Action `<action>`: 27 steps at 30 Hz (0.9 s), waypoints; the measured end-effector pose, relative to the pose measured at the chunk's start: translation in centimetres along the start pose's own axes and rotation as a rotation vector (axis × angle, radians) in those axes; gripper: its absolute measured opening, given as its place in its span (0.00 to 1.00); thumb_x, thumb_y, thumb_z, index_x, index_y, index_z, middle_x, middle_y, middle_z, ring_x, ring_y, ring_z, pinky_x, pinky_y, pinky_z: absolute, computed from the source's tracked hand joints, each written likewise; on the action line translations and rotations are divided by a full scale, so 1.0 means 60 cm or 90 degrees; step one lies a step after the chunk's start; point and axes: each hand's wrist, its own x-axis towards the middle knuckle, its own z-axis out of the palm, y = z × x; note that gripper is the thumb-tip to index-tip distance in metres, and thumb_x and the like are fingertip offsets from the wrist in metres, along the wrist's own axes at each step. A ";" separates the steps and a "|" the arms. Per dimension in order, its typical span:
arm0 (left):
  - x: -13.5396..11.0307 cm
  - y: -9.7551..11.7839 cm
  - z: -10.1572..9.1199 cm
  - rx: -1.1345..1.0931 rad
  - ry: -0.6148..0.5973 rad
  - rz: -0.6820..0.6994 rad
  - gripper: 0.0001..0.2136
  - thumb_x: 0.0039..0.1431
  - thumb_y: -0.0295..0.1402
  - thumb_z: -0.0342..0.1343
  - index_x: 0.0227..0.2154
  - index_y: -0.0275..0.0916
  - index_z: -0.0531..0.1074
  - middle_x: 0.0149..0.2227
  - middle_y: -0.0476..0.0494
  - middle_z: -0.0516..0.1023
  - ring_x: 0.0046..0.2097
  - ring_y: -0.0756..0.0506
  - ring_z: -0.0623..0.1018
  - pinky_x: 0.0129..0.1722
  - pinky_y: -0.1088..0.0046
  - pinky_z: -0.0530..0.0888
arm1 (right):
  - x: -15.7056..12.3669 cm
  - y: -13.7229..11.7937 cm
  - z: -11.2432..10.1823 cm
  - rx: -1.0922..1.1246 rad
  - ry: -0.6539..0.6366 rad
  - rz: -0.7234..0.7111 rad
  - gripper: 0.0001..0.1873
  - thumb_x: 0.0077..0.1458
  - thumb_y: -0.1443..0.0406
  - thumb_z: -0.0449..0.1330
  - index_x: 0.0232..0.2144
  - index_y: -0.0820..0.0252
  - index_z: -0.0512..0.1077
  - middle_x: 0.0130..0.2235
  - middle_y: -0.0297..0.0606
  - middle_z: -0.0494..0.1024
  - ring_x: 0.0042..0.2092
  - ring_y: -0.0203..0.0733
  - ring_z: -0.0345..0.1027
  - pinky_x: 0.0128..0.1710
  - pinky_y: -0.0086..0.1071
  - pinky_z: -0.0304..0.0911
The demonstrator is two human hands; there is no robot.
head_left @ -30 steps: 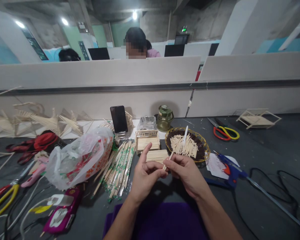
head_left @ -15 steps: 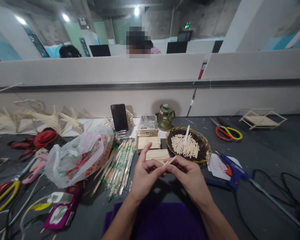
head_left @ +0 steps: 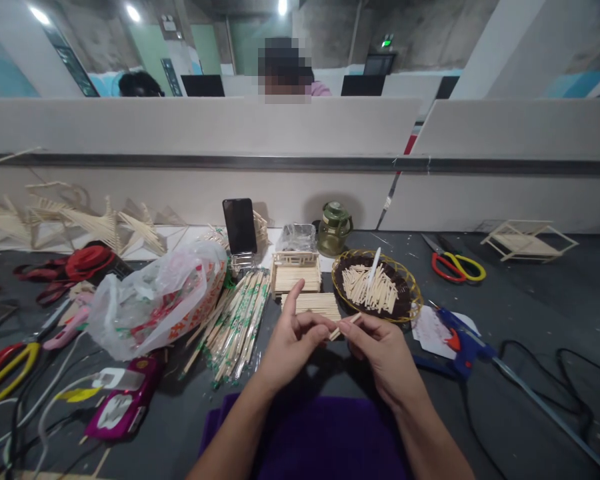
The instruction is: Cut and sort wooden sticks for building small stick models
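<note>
Short wooden sticks [head_left: 336, 333], seemingly a pair side by side, are held between both hands over the table's front part. My right hand [head_left: 387, 350] pinches them between thumb and fingers. My left hand [head_left: 293, 350] has its thumb and middle fingers closed at their lower left end, with the index finger raised. Just beyond the fingers lies a flat row of sticks [head_left: 313, 305]. Behind it stands a small stick-built piece [head_left: 296, 275] with a railing. To the right is a yellow-rimmed dark basket [head_left: 415, 293] holding many cut sticks [head_left: 363, 290] and a white pen-like tool [head_left: 375, 267].
Left are wrapped chopsticks [head_left: 243, 327], a plastic bag [head_left: 155, 300], a magenta device [head_left: 125, 403] and scissors [head_left: 10, 373]. A phone [head_left: 240, 227] and green jar [head_left: 334, 230] stand behind. Right are a blue glue gun [head_left: 465, 353], more scissors [head_left: 455, 267] and a stick frame [head_left: 527, 241].
The sticks have turned slightly and shifted right between my fingers. My right hand's fingers sit further along them. The camera view has tilted a little.
</note>
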 end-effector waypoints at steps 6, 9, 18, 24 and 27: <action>0.006 -0.001 -0.006 -0.014 0.037 -0.057 0.53 0.46 0.30 0.69 0.67 0.40 0.36 0.26 0.50 0.78 0.28 0.49 0.76 0.32 0.73 0.70 | -0.003 0.002 0.007 -0.103 -0.001 -0.043 0.17 0.53 0.53 0.63 0.23 0.61 0.74 0.26 0.36 0.74 0.29 0.38 0.62 0.30 0.31 0.58; 0.006 -0.005 -0.005 -0.016 0.045 -0.063 0.54 0.44 0.28 0.69 0.67 0.39 0.37 0.26 0.51 0.78 0.27 0.50 0.76 0.31 0.73 0.70 | -0.006 0.005 0.011 -0.138 0.008 -0.048 0.17 0.53 0.53 0.62 0.24 0.61 0.74 0.26 0.37 0.75 0.30 0.39 0.64 0.32 0.32 0.58; 0.000 -0.007 0.005 0.024 0.043 -0.055 0.49 0.46 0.27 0.67 0.67 0.41 0.42 0.26 0.52 0.75 0.28 0.51 0.74 0.31 0.76 0.69 | -0.013 0.006 0.004 -0.171 0.013 -0.061 0.15 0.54 0.55 0.62 0.25 0.60 0.75 0.30 0.38 0.77 0.32 0.40 0.66 0.32 0.31 0.58; -0.005 -0.017 0.013 0.019 0.002 -0.075 0.47 0.48 0.28 0.67 0.66 0.44 0.44 0.27 0.52 0.74 0.29 0.51 0.74 0.31 0.76 0.68 | -0.024 0.005 -0.014 -0.167 -0.004 -0.034 0.15 0.55 0.54 0.62 0.26 0.60 0.75 0.31 0.38 0.78 0.33 0.41 0.67 0.33 0.31 0.60; -0.006 -0.021 0.016 0.013 -0.010 -0.083 0.47 0.47 0.28 0.67 0.66 0.44 0.44 0.29 0.52 0.75 0.30 0.51 0.75 0.32 0.74 0.69 | -0.028 0.007 -0.017 -0.160 -0.005 -0.022 0.15 0.54 0.53 0.62 0.27 0.60 0.76 0.30 0.38 0.78 0.33 0.42 0.68 0.33 0.32 0.61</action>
